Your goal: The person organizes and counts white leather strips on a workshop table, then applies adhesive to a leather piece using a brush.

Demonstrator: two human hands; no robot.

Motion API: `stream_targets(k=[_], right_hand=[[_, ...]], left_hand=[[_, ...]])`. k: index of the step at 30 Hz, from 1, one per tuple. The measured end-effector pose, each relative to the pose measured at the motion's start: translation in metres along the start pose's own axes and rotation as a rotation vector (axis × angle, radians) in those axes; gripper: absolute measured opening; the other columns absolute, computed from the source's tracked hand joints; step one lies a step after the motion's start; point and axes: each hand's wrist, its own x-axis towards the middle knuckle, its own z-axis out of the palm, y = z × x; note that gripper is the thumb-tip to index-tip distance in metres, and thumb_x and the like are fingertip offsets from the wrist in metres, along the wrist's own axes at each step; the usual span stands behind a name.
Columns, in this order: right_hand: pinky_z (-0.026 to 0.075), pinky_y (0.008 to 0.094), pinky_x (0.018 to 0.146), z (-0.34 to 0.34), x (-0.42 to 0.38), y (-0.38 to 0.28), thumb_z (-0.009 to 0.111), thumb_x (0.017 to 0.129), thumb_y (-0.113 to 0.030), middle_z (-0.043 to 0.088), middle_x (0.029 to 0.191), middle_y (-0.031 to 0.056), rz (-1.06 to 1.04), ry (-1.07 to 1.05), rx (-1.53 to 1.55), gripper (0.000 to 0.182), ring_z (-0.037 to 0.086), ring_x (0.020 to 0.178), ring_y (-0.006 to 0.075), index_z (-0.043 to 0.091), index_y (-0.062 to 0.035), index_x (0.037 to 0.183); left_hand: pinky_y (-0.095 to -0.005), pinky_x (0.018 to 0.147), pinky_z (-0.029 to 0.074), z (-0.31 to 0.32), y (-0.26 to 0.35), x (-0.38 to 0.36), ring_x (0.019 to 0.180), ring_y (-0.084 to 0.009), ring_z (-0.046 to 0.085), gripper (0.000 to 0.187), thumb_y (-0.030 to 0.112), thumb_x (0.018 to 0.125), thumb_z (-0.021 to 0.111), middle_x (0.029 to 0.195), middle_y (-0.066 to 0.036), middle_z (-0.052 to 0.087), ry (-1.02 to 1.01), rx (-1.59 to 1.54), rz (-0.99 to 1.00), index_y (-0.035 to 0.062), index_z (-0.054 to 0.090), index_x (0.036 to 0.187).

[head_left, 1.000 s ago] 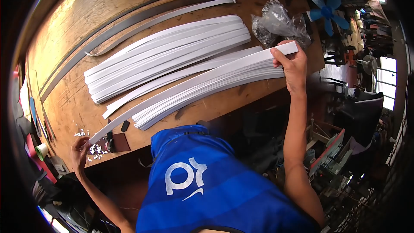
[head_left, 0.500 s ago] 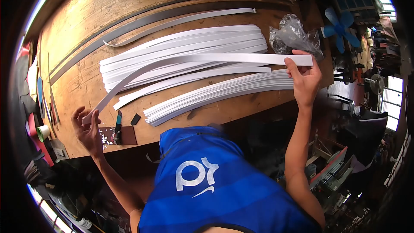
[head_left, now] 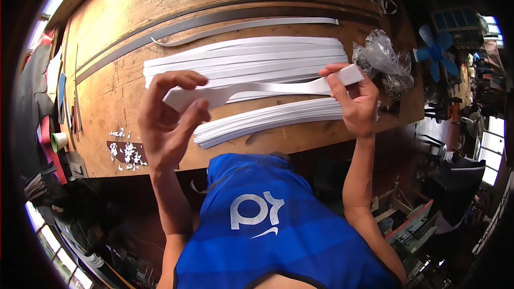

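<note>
A long white strip point(head_left: 273, 88), flat and flexible, stretches between my two hands above the table, with a twist along its length. My left hand point(head_left: 171, 120), raised closer to the camera, curls its thumb and fingers around the strip's angled left end. Near the other end, my right hand point(head_left: 356, 104) pinches the strip between thumb and fingers, and a squared tip sticks out past them. Beneath lies a wide stack of white strips point(head_left: 246, 53). Nearer my body is a second bundle of strips point(head_left: 267, 120), standing on edge.
White scraps lie around a dark brown piece point(head_left: 140, 152) on the wooden table point(head_left: 112, 107). Farther back are a single white strip point(head_left: 251, 24) and a long dark strip point(head_left: 123, 48). At right are crumpled clear plastic point(head_left: 383, 59) and a blue fan point(head_left: 435, 51).
My left hand has risen and moved right, towards my right hand. My right hand has shifted slightly left and down. The held strip has gone from a smooth arch to a shorter, twisted span.
</note>
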Motion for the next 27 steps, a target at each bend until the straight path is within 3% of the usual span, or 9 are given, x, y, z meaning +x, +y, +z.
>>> stream_targets(k=[4,6,8,11,13,16,18,22,27], right_hand=[[0.052,0.0227,0.079,0.035,0.007,0.003,0.069,0.091,-0.015,0.068,0.102,0.0077,0.010,-0.322,0.179,0.028,0.063,0.093,0.0096,0.062,0.0010,0.113],[0.054,0.0219,0.075,0.044,0.004,0.012,0.071,0.089,-0.018,0.067,0.102,0.0064,0.100,-0.372,0.364,0.032,0.064,0.090,0.0091,0.061,0.0000,0.114],[0.056,0.0251,0.071,0.042,0.007,0.021,0.074,0.086,-0.016,0.068,0.091,0.0081,0.153,-0.411,0.255,0.034,0.066,0.077,0.0118,0.061,0.0045,0.110],[0.056,0.0257,0.067,0.045,0.009,0.023,0.073,0.087,-0.014,0.068,0.091,0.0091,0.108,-0.401,0.377,0.026,0.066,0.074,0.0122,0.063,0.0039,0.103],[0.054,0.0239,0.066,0.043,0.010,0.026,0.068,0.092,-0.013,0.069,0.089,0.0095,0.098,-0.477,0.421,0.020,0.064,0.070,0.0109,0.064,0.0029,0.104],[0.054,0.0232,0.062,0.044,0.013,0.011,0.064,0.094,-0.014,0.070,0.094,0.0126,0.125,-0.348,0.547,0.024,0.064,0.069,0.0107,0.065,0.0042,0.109],[0.053,0.0227,0.058,0.034,0.012,0.013,0.062,0.095,-0.016,0.070,0.095,0.0140,0.137,-0.331,0.555,0.028,0.063,0.067,0.0094,0.064,0.0052,0.114],[0.053,0.0218,0.059,0.023,0.013,0.021,0.064,0.094,-0.018,0.070,0.095,0.0140,0.153,-0.255,0.661,0.030,0.060,0.064,0.0071,0.064,0.0057,0.113],[0.053,0.0210,0.059,0.018,0.011,0.024,0.065,0.094,-0.020,0.069,0.095,0.0138,0.135,-0.198,0.685,0.031,0.061,0.064,0.0071,0.064,0.0043,0.112]], left_hand=[[-0.0234,0.067,0.056,0.044,-0.006,0.033,0.084,-0.0134,0.067,0.036,0.005,0.076,0.081,0.100,-0.009,0.063,-0.321,0.094,0.134,-0.0007,0.056,0.102],[-0.0233,0.065,0.056,0.061,-0.002,0.045,0.081,-0.0124,0.069,0.036,0.007,0.074,0.083,0.094,-0.007,0.064,-0.364,0.259,0.155,-0.0017,0.057,0.097],[-0.0225,0.061,0.053,0.075,-0.008,0.055,0.072,-0.0109,0.068,0.028,0.005,0.076,0.081,0.077,-0.005,0.064,-0.315,0.250,0.174,-0.0016,0.057,0.090],[-0.0221,0.060,0.052,0.079,-0.008,0.059,0.069,-0.0103,0.067,0.026,0.005,0.078,0.079,0.079,-0.006,0.065,-0.356,0.254,0.158,-0.0018,0.059,0.092],[-0.0217,0.064,0.052,0.079,-0.005,0.057,0.072,-0.0090,0.066,0.022,0.007,0.083,0.075,0.088,-0.006,0.066,-0.366,0.118,-0.002,-0.0019,0.060,0.098],[-0.0226,0.071,0.051,0.058,-0.026,0.047,0.083,-0.0095,0.064,0.020,0.010,0.090,0.069,0.097,-0.006,0.066,-0.268,-0.009,-0.024,-0.0008,0.061,0.104],[-0.0307,0.083,0.050,0.037,-0.057,0.033,0.089,-0.0137,0.065,0.023,0.020,0.091,0.067,0.099,-0.007,0.068,-0.273,0.080,-0.028,0.0015,0.063,0.105],[-0.0351,0.096,0.044,0.008,-0.101,-0.014,0.101,-0.0185,0.061,0.048,0.043,0.089,0.067,0.103,-0.009,0.065,-0.471,-0.129,-0.245,-0.0008,0.062,0.109],[-0.0351,0.095,0.045,0.000,-0.114,-0.046,0.103,-0.0181,0.060,0.043,0.026,0.085,0.075,0.105,-0.010,0.065,-0.506,-0.115,-0.474,-0.0014,0.060,0.115]])
